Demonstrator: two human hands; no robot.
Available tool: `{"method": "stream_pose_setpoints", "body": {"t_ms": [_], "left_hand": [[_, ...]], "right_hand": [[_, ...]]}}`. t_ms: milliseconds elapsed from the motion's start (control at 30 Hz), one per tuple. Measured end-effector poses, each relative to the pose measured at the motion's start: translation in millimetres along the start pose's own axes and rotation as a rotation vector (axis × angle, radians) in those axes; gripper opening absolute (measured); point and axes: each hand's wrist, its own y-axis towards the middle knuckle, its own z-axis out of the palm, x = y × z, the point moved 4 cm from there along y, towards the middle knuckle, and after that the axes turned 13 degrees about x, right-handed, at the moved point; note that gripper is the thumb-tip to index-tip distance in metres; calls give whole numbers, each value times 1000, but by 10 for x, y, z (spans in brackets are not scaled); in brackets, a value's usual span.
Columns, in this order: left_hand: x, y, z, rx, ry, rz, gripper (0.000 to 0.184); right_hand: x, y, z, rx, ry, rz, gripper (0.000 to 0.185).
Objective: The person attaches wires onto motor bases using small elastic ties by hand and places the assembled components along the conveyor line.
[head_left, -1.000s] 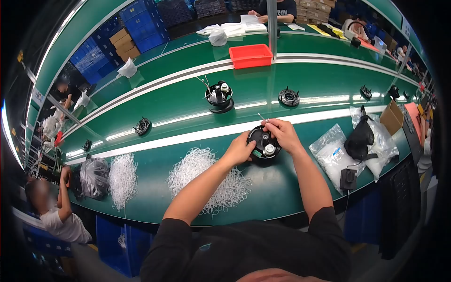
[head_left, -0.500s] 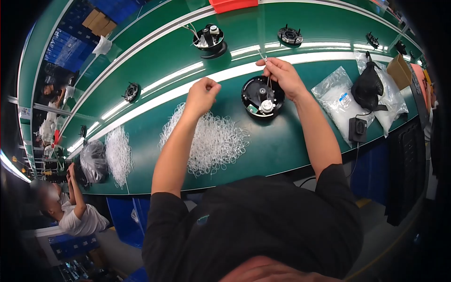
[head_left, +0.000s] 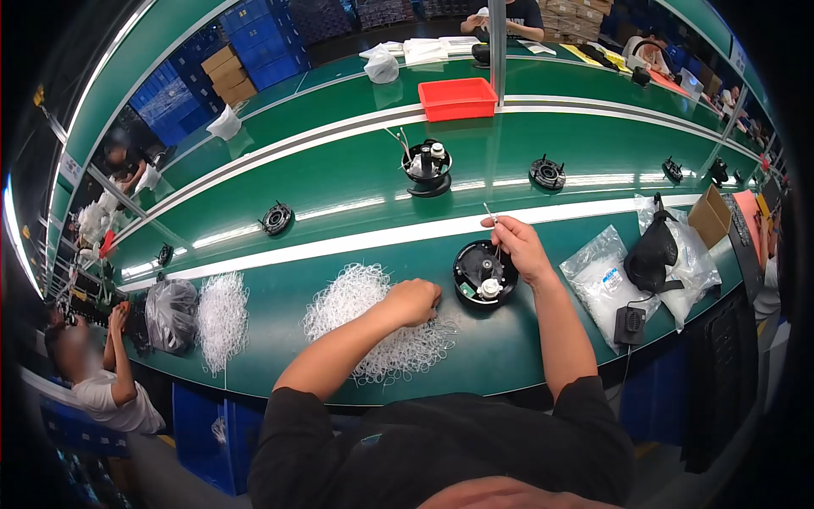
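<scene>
My right hand pinches the end of thin wires that rise from a round black housing on the green table. Inside the housing show a dark central post, a white round part and a small green board. My left hand lies over the right side of a heap of small white plastic loops, which look like looped cable ties. Its fingers are curled together with the tips near the heap's edge, left of the housing. Whatever is between them is hidden.
Beyond the white strip stand another housing with wires and black ring-shaped parts. A red tray sits farther back. Clear bags, a black adapter and a second loop heap flank me. A co-worker sits at left.
My left hand has come down and to the right, onto the loop heap. The right hand still holds the wires. The view has tilted up, showing more of the far tables.
</scene>
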Motion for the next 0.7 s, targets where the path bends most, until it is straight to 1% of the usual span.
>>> {"method": "stream_pose_setpoints", "body": {"t_ms": [33,133,233,333,433,533,700], "left_hand": [[19,8,7,23,-26,-2,20],[65,5,16,17,-68,88,16],[90,-12,6,-17,-143,152,17],[107,-44,-34,-82,-172,208,19],[119,-106,-72,-205,-206,274,23],[186,-89,-76,-269,-270,332,28],[225,-75,-148,-347,-303,396,31]], "right_hand": [[2,1,11,1,-5,-2,25],[14,-2,13,-2,-20,-6,25],[2,6,8,-1,-31,0,25],[2,2,6,4,-54,6,25],[37,-6,25,8,-94,10,25],[52,-8,41,3,-129,14,25],[84,-6,55,2,-192,25,25]]}}
